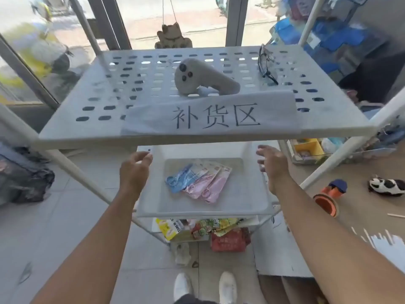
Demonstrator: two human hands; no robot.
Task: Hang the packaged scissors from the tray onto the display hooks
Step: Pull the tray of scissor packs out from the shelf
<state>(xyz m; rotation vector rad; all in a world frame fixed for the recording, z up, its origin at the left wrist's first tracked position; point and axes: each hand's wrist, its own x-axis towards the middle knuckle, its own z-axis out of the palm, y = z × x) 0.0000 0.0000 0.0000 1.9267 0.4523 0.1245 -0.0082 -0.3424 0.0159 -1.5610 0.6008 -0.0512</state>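
Note:
A white tray (258,200) rests on the middle level of a shelf rack. Inside lie packaged scissors (198,181), one blue and two pink, fanned out together. My left hand (133,172) hovers at the tray's left wall, fingers curled and apart, holding nothing. Over at the tray's right wall is my right hand (274,165), fingers spread and empty. No display hooks are clearly in view.
The perforated top shelf (92,119) overhangs the tray's far part and carries a paper sign (210,117), a grey controller (203,79) and glasses (266,64). Snack packs (203,231) lie on the lower level. Toys (328,198) sit on the floor at right.

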